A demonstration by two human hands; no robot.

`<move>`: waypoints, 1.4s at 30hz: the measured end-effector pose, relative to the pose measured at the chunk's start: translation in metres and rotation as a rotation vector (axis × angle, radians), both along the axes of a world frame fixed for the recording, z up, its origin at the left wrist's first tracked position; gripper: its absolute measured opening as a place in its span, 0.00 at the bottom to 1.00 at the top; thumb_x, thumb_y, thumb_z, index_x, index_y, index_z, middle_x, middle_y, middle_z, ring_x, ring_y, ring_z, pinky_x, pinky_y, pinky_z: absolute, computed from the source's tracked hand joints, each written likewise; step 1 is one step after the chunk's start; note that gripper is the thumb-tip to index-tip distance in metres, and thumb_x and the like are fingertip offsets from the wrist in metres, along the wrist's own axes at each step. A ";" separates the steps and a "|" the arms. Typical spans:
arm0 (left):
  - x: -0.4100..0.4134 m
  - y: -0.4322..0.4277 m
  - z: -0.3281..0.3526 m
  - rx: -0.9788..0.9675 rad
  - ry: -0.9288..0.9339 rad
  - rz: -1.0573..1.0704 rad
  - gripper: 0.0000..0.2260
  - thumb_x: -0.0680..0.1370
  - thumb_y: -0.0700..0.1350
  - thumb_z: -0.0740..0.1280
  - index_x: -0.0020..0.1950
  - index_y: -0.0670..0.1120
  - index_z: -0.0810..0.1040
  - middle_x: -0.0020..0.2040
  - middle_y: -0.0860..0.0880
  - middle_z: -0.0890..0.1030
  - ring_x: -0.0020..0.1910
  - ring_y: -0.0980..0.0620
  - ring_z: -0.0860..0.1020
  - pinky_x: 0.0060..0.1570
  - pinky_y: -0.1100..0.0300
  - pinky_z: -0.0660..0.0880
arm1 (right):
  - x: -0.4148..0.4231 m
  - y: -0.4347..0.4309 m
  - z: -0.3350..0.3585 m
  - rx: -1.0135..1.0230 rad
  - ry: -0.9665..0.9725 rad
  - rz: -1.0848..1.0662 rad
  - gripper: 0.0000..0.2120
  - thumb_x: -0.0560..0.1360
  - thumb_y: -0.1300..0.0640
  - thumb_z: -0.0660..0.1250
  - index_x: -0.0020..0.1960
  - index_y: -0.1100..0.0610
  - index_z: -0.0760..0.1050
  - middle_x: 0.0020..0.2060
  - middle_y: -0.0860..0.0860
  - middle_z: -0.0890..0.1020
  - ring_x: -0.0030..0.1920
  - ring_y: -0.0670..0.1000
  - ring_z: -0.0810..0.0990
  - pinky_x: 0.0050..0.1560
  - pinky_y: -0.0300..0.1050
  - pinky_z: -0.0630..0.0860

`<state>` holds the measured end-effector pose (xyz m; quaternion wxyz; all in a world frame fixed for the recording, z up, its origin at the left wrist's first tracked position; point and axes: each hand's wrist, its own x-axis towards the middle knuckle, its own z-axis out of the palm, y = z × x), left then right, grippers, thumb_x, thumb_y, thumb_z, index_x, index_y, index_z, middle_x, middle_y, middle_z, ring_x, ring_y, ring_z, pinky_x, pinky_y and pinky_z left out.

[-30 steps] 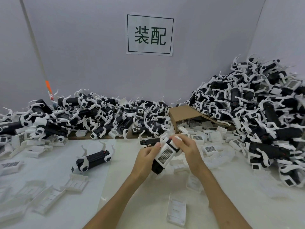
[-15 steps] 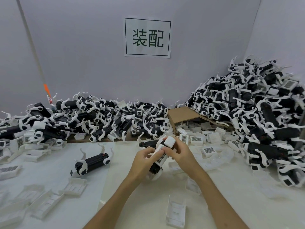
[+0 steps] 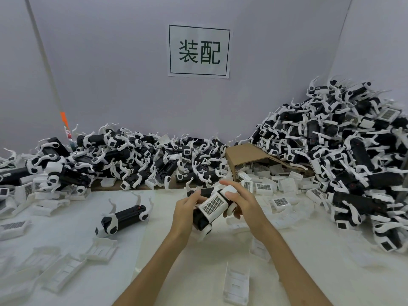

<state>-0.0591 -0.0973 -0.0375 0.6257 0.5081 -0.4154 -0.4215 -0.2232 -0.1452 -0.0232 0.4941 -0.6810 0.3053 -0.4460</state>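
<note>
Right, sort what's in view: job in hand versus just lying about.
In hand: black plastic toy body with white legs; white gridded plastic cover on it.
Lying about: lone black-and-white toy; brown cardboard box; clear plastic tray; heaped toys at right.

Two hands (image 3: 185,209) (image 3: 244,202), one held device (image 3: 213,205)

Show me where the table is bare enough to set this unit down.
Bare table lies between the forearms, bordered by the white tray. Another patch sits between the lone black unit and the left hand gripping the held unit. Crowded: the back heap, the right heap, and the lids by the carton.
</note>
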 end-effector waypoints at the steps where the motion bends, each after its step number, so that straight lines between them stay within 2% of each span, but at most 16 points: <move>1: 0.002 0.000 0.000 0.008 0.025 0.000 0.22 0.83 0.55 0.61 0.42 0.41 0.86 0.38 0.39 0.85 0.31 0.44 0.81 0.36 0.53 0.77 | 0.001 0.000 0.000 -0.011 0.006 0.006 0.14 0.74 0.50 0.63 0.57 0.43 0.80 0.42 0.50 0.85 0.34 0.49 0.79 0.30 0.39 0.67; 5: 0.006 -0.003 -0.003 0.027 0.056 0.032 0.25 0.83 0.57 0.58 0.42 0.41 0.84 0.39 0.38 0.85 0.32 0.42 0.82 0.35 0.51 0.79 | 0.001 0.001 0.001 -0.062 0.016 0.008 0.09 0.74 0.51 0.64 0.51 0.44 0.82 0.42 0.50 0.85 0.36 0.47 0.78 0.31 0.39 0.71; 10: 0.008 -0.006 -0.004 -0.041 -0.013 0.185 0.25 0.85 0.53 0.56 0.36 0.45 0.84 0.35 0.46 0.85 0.32 0.58 0.80 0.42 0.58 0.71 | -0.008 0.001 0.004 -0.042 0.002 0.020 0.11 0.73 0.50 0.67 0.53 0.50 0.82 0.42 0.51 0.85 0.35 0.47 0.78 0.28 0.40 0.71; 14: 0.019 -0.006 -0.003 -0.030 0.051 0.335 0.23 0.85 0.49 0.55 0.38 0.43 0.81 0.33 0.49 0.84 0.35 0.53 0.80 0.41 0.57 0.68 | -0.022 -0.004 0.017 0.046 -0.006 0.129 0.12 0.74 0.52 0.67 0.54 0.54 0.81 0.44 0.56 0.83 0.36 0.51 0.76 0.29 0.40 0.71; 18: 0.025 -0.007 -0.005 0.032 0.129 0.402 0.20 0.84 0.46 0.56 0.38 0.43 0.80 0.31 0.49 0.83 0.37 0.48 0.77 0.41 0.56 0.69 | -0.036 -0.014 0.056 0.055 0.137 0.356 0.13 0.75 0.54 0.70 0.56 0.59 0.77 0.45 0.55 0.83 0.38 0.52 0.80 0.31 0.40 0.77; 19: 0.026 -0.008 -0.006 0.046 0.146 0.401 0.20 0.84 0.46 0.56 0.38 0.42 0.80 0.32 0.49 0.83 0.37 0.48 0.77 0.41 0.56 0.69 | -0.038 -0.020 0.075 0.018 0.070 0.346 0.16 0.74 0.53 0.72 0.57 0.60 0.76 0.47 0.56 0.83 0.38 0.52 0.81 0.33 0.40 0.79; 21: 0.026 -0.010 -0.007 0.060 0.151 0.382 0.20 0.84 0.46 0.55 0.39 0.42 0.80 0.32 0.49 0.83 0.37 0.48 0.77 0.42 0.56 0.69 | -0.046 -0.038 0.125 -0.011 -0.349 0.217 0.24 0.75 0.50 0.71 0.64 0.63 0.72 0.56 0.60 0.80 0.45 0.53 0.84 0.42 0.44 0.83; 23: 0.022 -0.011 -0.007 0.061 0.132 0.358 0.19 0.83 0.45 0.55 0.39 0.42 0.80 0.32 0.48 0.84 0.37 0.48 0.77 0.42 0.55 0.70 | -0.059 -0.062 0.187 -0.015 -0.691 0.039 0.31 0.79 0.46 0.65 0.75 0.61 0.61 0.72 0.62 0.69 0.62 0.56 0.80 0.59 0.54 0.80; 24: 0.019 -0.011 -0.008 0.064 0.122 0.355 0.18 0.82 0.44 0.56 0.39 0.41 0.80 0.33 0.48 0.84 0.37 0.48 0.77 0.43 0.55 0.70 | -0.064 -0.071 0.216 -0.031 -0.671 -0.053 0.36 0.80 0.45 0.62 0.80 0.58 0.51 0.77 0.60 0.62 0.70 0.58 0.73 0.67 0.58 0.74; 26: 0.015 -0.011 -0.009 0.068 0.092 0.344 0.18 0.82 0.43 0.56 0.39 0.41 0.81 0.33 0.48 0.84 0.37 0.48 0.78 0.43 0.54 0.70 | -0.073 -0.083 0.251 -0.078 -0.392 -0.235 0.43 0.82 0.46 0.62 0.81 0.54 0.35 0.80 0.56 0.57 0.74 0.60 0.67 0.70 0.60 0.70; 27: 0.014 -0.011 -0.009 0.068 0.076 0.335 0.18 0.82 0.43 0.55 0.39 0.41 0.81 0.34 0.48 0.84 0.38 0.48 0.78 0.43 0.54 0.70 | -0.077 -0.087 0.255 -0.108 -0.242 -0.302 0.43 0.82 0.48 0.64 0.81 0.55 0.35 0.79 0.56 0.61 0.73 0.59 0.70 0.68 0.58 0.72; 29: 0.013 -0.012 -0.009 0.069 0.044 0.317 0.18 0.83 0.44 0.56 0.40 0.41 0.81 0.36 0.47 0.84 0.39 0.48 0.78 0.46 0.52 0.70 | -0.082 -0.087 0.246 -0.221 -0.059 -0.358 0.34 0.82 0.52 0.64 0.81 0.55 0.49 0.71 0.55 0.72 0.61 0.54 0.80 0.57 0.49 0.79; 31: 0.011 -0.011 -0.010 0.068 -0.021 0.316 0.16 0.82 0.43 0.57 0.42 0.41 0.81 0.40 0.46 0.84 0.42 0.47 0.79 0.47 0.52 0.70 | -0.084 -0.082 0.221 -0.285 -0.023 -0.359 0.21 0.82 0.55 0.63 0.74 0.54 0.66 0.61 0.54 0.81 0.47 0.50 0.85 0.45 0.41 0.80; 33: 0.009 -0.009 -0.013 0.035 -0.102 0.313 0.13 0.83 0.43 0.59 0.44 0.44 0.81 0.44 0.47 0.84 0.45 0.46 0.79 0.45 0.54 0.71 | -0.080 -0.083 0.183 -0.265 0.036 -0.369 0.14 0.82 0.56 0.63 0.67 0.54 0.74 0.56 0.54 0.83 0.41 0.47 0.85 0.41 0.39 0.78; 38: 0.007 -0.013 -0.025 0.069 -0.341 0.268 0.05 0.82 0.43 0.63 0.54 0.51 0.78 0.54 0.53 0.80 0.55 0.50 0.78 0.50 0.56 0.69 | -0.042 -0.090 0.089 -0.148 0.569 -0.279 0.21 0.80 0.53 0.66 0.72 0.52 0.69 0.66 0.50 0.76 0.57 0.49 0.79 0.54 0.47 0.79; 42: 0.004 -0.014 -0.032 0.163 -0.631 0.230 0.15 0.82 0.44 0.63 0.68 0.51 0.73 0.65 0.50 0.75 0.56 0.51 0.75 0.56 0.55 0.71 | -0.005 -0.086 0.043 -0.112 0.772 -0.097 0.32 0.79 0.48 0.68 0.78 0.52 0.60 0.74 0.52 0.68 0.67 0.52 0.72 0.59 0.46 0.72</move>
